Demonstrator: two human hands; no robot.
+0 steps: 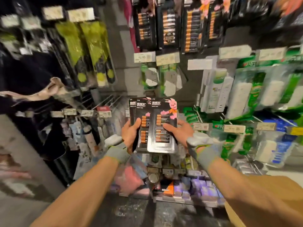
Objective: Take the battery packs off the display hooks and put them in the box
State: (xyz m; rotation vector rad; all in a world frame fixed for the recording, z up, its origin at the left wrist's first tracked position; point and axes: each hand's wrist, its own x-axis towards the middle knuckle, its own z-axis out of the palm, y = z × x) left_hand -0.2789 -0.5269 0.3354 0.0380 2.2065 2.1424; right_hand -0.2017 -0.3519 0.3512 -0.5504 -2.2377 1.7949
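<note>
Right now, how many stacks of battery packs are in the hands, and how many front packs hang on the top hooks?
In hands: 2, left stack in left hand, right stack in right hand.
Hanging front packs: 4 clear; farther right too blurred.
Total: 6.

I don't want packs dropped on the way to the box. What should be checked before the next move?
1. Left hand grips the battery packs: ok.
2. Right hand grips them from the other side: ok.
3. Held packs lifted free: ok.
4. Box opening free: cannot tell, only a brown part shows at lower right.
5. All packs taken: not ok, hanging packs hang above.
</note>
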